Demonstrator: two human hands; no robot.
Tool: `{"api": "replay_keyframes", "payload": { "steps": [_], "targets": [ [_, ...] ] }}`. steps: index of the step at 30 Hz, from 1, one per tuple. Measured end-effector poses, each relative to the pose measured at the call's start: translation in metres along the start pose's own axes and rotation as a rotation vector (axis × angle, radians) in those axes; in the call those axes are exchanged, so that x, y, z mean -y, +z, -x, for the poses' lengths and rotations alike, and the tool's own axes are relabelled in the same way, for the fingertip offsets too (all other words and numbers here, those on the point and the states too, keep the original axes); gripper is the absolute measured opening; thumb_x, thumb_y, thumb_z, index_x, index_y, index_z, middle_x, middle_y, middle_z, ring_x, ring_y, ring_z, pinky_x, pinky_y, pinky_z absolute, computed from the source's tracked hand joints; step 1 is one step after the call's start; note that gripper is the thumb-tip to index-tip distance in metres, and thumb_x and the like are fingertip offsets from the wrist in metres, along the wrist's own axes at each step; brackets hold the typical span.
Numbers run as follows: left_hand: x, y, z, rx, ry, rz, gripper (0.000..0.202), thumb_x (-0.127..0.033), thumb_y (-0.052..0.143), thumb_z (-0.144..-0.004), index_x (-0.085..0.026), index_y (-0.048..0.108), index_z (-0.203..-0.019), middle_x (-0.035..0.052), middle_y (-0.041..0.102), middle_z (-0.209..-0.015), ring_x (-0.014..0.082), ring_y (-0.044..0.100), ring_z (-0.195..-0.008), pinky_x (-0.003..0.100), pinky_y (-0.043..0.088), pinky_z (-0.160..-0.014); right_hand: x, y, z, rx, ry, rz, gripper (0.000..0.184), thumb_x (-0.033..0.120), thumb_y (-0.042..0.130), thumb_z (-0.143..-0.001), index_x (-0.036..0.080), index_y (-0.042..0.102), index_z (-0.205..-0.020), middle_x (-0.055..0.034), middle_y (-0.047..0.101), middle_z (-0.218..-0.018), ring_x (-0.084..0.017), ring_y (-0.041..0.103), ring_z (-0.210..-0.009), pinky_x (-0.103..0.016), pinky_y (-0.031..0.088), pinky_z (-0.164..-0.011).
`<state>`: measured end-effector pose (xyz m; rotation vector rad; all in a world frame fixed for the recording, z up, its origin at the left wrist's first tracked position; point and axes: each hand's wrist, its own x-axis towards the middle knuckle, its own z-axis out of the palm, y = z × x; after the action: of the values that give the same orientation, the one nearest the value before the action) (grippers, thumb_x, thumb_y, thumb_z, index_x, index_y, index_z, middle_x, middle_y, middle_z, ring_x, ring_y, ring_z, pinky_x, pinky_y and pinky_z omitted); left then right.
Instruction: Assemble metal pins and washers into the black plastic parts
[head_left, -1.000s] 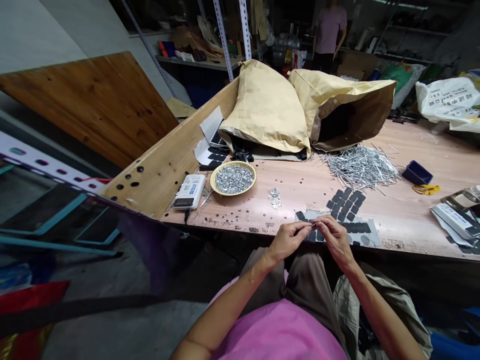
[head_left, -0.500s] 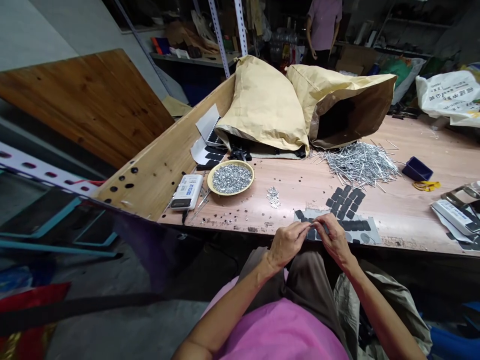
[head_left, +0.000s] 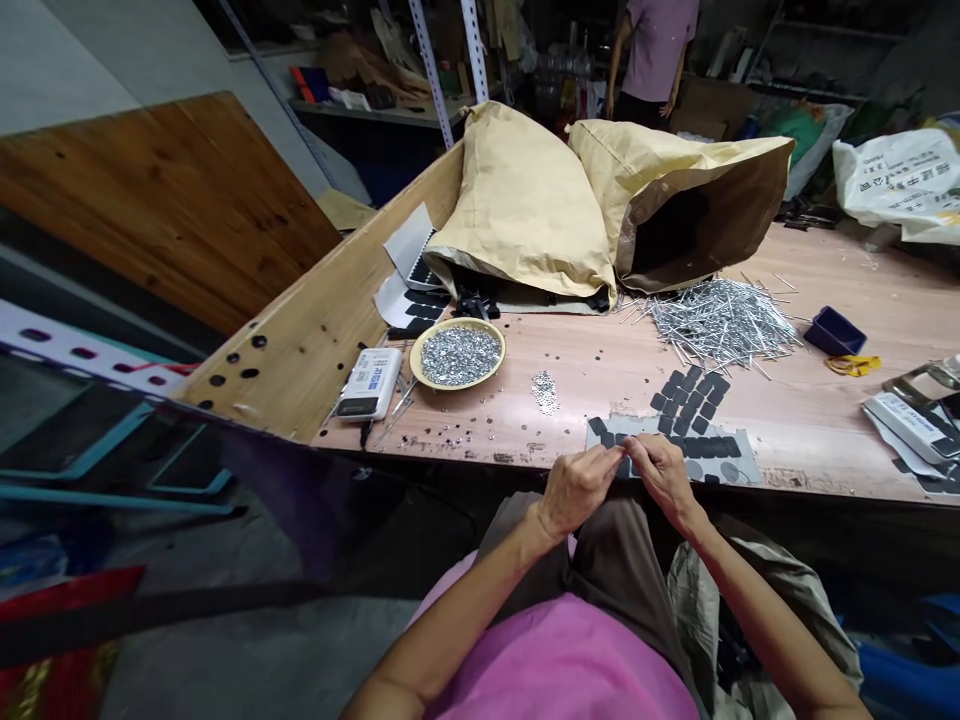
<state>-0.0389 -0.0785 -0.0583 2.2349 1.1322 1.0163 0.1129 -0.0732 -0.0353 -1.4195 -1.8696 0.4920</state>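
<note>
On your left, a white boxy device (head_left: 369,383) with a dark end lies on the pale wood-look tabletop (head_left: 570,345). Just beside it stands a shallow yellow bowl (head_left: 459,387) heaped with small, shiny silver bits (head_left: 459,355). Behind the bowl slumps a tan paper sack (head_left: 525,210). Further right, a small loose patch of silver pieces (head_left: 544,392) lies directly on the table.

Near the front edge, your left hand (head_left: 579,488) is curled, thumb and fingers drawn in to a pinch. Its fingertips meet those of your right hand (head_left: 660,480), which is bent the same way. Whatever may sit between them is hidden, so I cannot tell if either hand grips anything.

The joined fingertips are over the left part of a flat grey sheet (head_left: 747,462). On it, flat, matt black pads (head_left: 710,447) with rounded corners form a close row running right from your right hand; some others show left of your fingers. Just beyond the sheet, more black pads (head_left: 707,410) of the same look lie in slanting rows.

Behind them spreads a tangled heap of thin silver rods (head_left: 721,325). Farther right are a small navy tray (head_left: 832,345) and a yellow band (head_left: 853,366).
</note>
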Motion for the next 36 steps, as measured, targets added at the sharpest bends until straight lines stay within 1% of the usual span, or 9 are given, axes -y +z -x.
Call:
{"api": "replay_keyframes", "payload": {
  "steps": [5,9,13,17,21,24,26,31,36],
  "targets": [
    [-0.006,0.001,-0.01,-0.078,-0.375,0.552,0.028,-0.036,0.047,-0.088,-0.017,0.068,-0.092,0.0046,0.067,-0.068,0.016,0.063,-0.065,0.026,0.048,-0.065,-0.002,-0.015,0.002,-0.119,0.13,0.051,0.056,0.068,0.031,-0.085,0.023,0.045,-0.055,0.0008,0.047,-0.053,-0.014,0.039,-0.051,-0.027,0.032,-0.056],
    [-0.013,0.007,-0.021,-0.133,-0.576,1.008,0.03,-0.043,0.059,-0.079,-0.014,0.066,-0.084,0.0044,0.069,-0.071,0.0154,0.065,-0.072,0.027,0.049,-0.074,-0.001,-0.01,0.012,-0.021,0.261,-0.264,0.044,0.062,0.047,-0.082,0.022,0.059,-0.068,-0.0002,0.058,-0.065,-0.015,0.053,-0.061,-0.026,0.041,-0.058],
    [-0.021,0.02,-0.031,-0.204,-0.653,1.161,0.034,-0.045,0.068,-0.071,-0.014,0.068,-0.085,0.0073,0.072,-0.085,0.0171,0.065,-0.081,0.028,0.05,-0.078,-0.003,0.007,0.023,0.017,0.386,-0.654,0.041,0.059,0.056,-0.078,0.022,0.064,-0.093,-0.0003,0.064,-0.076,-0.016,0.06,-0.068,-0.027,0.049,-0.063],
    [-0.024,0.034,-0.039,-0.212,-0.659,1.082,0.03,-0.041,0.072,-0.068,-0.015,0.072,-0.083,0.0101,0.068,-0.107,0.0197,0.062,-0.096,0.029,0.049,-0.083,-0.014,0.002,0.03,-0.004,0.54,-0.66,0.041,0.056,0.056,-0.078,0.021,0.066,-0.096,-0.0007,0.063,-0.075,-0.013,0.057,-0.057,-0.025,0.046,-0.05],
    [-0.021,0.05,-0.044,-0.167,-0.574,1.014,0.023,-0.036,0.068,-0.071,-0.017,0.074,-0.082,0.0095,0.065,-0.109,0.0201,0.059,-0.104,0.029,0.049,-0.086,-0.036,-0.024,0.03,-0.092,0.373,-0.259,0.029,0.047,0.055,-0.082,0.021,0.069,-0.083,-0.0032,0.063,-0.082,-0.016,0.058,-0.069,-0.026,0.045,-0.057],
    [-0.014,0.06,-0.043,-0.09,-0.572,0.918,0.032,-0.033,0.065,-0.074,-0.019,0.07,-0.102,0.0083,0.065,-0.106,0.0137,0.064,-0.079,0.024,0.052,-0.068,-0.071,-0.049,0.02,-0.241,0.29,0.169,0.023,0.036,0.05,-0.086,0.023,0.068,-0.083,-0.0043,0.063,-0.084,-0.019,0.057,-0.082,-0.028,0.043,-0.068],
    [-0.004,0.063,-0.038,-0.103,-0.583,0.797,0.04,-0.033,0.059,-0.077,-0.02,0.065,-0.114,0.0063,0.064,-0.098,0.0087,0.059,-0.06,0.022,0.05,-0.055,-0.101,-0.067,0.007,-0.267,0.305,0.442,0.023,0.032,0.047,-0.089,0.023,0.068,-0.085,-0.0053,0.064,-0.087,-0.02,0.055,-0.085,-0.028,0.04,-0.065],
    [0.035,0.06,-0.018,-0.326,-0.462,0.329,0.038,-0.033,0.05,-0.083,-0.018,0.064,-0.114,0.0042,0.064,-0.081,0.0111,0.057,-0.06,0.024,0.049,-0.061,-0.166,-0.105,-0.031,-0.101,0.288,0.872,0.021,0.023,0.047,-0.09,0.021,0.068,-0.088,-0.0074,0.065,-0.09,-0.02,0.049,-0.083,-0.028,0.03,-0.056],
    [0.06,0.061,-0.007,-0.409,-0.379,0.061,0.036,-0.036,0.048,-0.086,-0.017,0.064,-0.113,0.0053,0.066,-0.077,0.0138,0.06,-0.064,0.025,0.05,-0.063,-0.186,-0.106,-0.033,0.036,0.145,0.982,0.026,0.016,0.043,-0.091,0.017,0.066,-0.08,-0.0081,0.063,-0.082,-0.019,0.046,-0.076,-0.028,0.025,-0.054]
  ]
}}
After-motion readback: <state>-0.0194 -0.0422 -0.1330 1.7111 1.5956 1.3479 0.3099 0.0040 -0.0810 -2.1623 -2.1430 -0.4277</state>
